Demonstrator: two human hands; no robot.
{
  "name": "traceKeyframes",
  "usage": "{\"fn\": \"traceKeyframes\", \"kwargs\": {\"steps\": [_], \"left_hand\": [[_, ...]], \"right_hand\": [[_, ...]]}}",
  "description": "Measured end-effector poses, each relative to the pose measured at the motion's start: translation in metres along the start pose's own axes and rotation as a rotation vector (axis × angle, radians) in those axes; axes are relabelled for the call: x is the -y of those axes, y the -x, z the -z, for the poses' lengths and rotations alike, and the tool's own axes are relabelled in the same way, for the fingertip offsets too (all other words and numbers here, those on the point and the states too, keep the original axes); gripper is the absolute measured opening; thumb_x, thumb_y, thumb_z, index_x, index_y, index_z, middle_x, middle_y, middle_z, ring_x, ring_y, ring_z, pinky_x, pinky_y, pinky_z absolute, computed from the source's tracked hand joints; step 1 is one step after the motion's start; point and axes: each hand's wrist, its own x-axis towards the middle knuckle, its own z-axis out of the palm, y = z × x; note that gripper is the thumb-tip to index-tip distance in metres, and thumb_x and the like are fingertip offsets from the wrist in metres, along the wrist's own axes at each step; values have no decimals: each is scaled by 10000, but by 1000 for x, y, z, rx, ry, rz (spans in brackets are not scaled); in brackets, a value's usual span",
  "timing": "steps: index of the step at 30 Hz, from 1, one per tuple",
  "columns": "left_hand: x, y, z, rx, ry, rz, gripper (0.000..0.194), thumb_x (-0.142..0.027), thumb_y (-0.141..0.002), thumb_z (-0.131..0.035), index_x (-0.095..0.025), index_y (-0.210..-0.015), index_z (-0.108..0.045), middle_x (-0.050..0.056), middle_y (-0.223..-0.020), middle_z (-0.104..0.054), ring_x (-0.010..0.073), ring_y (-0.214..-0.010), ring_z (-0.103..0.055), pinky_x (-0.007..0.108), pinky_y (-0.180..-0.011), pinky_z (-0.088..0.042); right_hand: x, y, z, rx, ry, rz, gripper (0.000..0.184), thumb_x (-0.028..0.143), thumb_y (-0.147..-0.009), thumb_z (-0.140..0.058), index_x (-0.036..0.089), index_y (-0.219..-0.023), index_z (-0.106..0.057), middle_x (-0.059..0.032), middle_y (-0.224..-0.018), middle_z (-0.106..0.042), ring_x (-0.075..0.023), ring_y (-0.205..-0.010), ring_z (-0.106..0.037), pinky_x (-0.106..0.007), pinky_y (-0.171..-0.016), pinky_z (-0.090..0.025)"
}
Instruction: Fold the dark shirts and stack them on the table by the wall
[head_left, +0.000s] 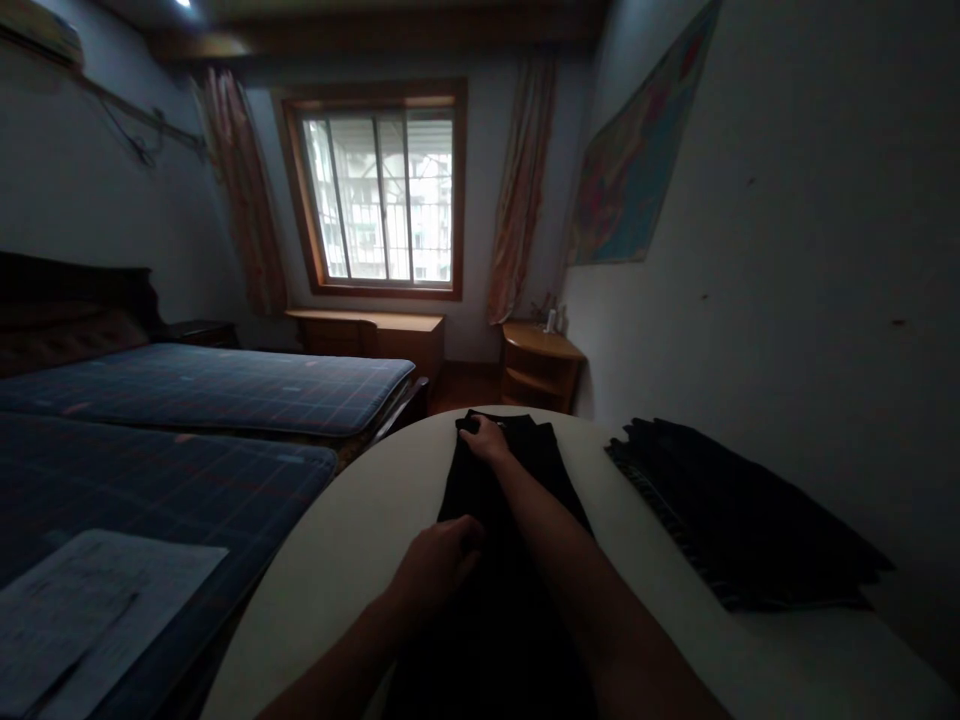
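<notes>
A long black garment (517, 600), shaped like trousers laid lengthwise, stretches over a pale round table (322, 560). My right hand (486, 438) reaches to its far end, the fingers closed on the left corner there. Nearer to me, my left hand (442, 555) rests at the garment's left edge with its fingers curled in. Dim light hides whether cloth is pinched between those fingers. A small light mark shows near the far edge of the garment, just past my right hand.
On the table's right side lies a stack of folded dark garments (735, 510), close to the wall. To the left are mattresses (225, 385) with a checked pattern and a sheet of paper (112, 600) with a pen on it. A corner shelf (540, 345) stands beyond the table.
</notes>
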Motion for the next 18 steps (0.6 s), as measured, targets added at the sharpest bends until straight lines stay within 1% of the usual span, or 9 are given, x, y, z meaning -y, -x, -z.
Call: {"fn": "traceKeyframes", "kwargs": {"steps": [3, 6, 8, 10, 12, 15, 18], "left_hand": [[4, 0, -2, 3, 0, -8, 201, -202, -867, -542, -234, -1039, -641, 19, -1046, -736, 188, -938, -683, 277, -830, -488], [10, -1, -5, 1, 31, -36, 230, -181, -906, -467, -241, -1046, -638, 14, -1007, -741, 176, -910, -691, 263, -802, -486], [11, -2, -5, 14, 39, -33, 235, -168, -891, -479, -250, -1044, -637, 7, -1006, -741, 174, -920, -689, 257, -803, -485], [11, -2, -4, 38, 43, -18, 237, -162, -854, -526, -254, -1041, -639, 1, -1036, -737, 175, -946, -682, 258, -820, -486], [9, -1, -2, 60, 49, -12, 250, -158, -823, -564, -252, -1040, -644, -1, -1070, -729, 178, -974, -672, 262, -840, -487], [8, 0, -1, 61, 55, -23, 264, -168, -817, -579, -258, -1054, -650, -7, -1083, -720, 182, -990, -663, 274, -865, -485], [9, 0, -2, 50, 47, -48, 279, -179, -820, -584, -258, -1079, -648, 0, -1110, -702, 186, -989, -657, 279, -873, -483]], "right_hand": [[9, -6, -2, -9, 93, 24, 477, 442, -857, -651, 179, -1255, -637, -153, -1321, -599, -272, -1231, -537, -354, -1039, -377], [16, -11, -7, -9, 160, 34, 438, 439, -866, -645, 167, -1210, -655, -159, -1292, -618, -289, -1250, -506, -373, -1034, -372], [18, -15, -11, -12, 188, 27, 411, 426, -861, -656, 155, -1169, -664, -168, -1259, -637, -295, -1258, -493, -379, -1022, -377], [20, -21, -15, -12, 198, 12, 355, 412, -868, -651, 152, -1108, -681, -173, -1208, -663, -297, -1246, -505, -383, -1000, -390], [22, -28, -17, -13, 185, -9, 311, 402, -905, -601, 159, -1080, -685, -161, -1156, -686, -285, -1194, -552, -375, -959, -416], [24, -40, -16, -33, 140, -36, 322, 376, -978, -482, 160, -1153, -643, -138, -1160, -680, -225, -1079, -618, -338, -905, -446], [23, -46, -13, -43, 109, -38, 312, 347, -986, -483, 152, -1199, -601, -106, -1182, -663, -191, -1017, -634, -344, -901, -463]]}}
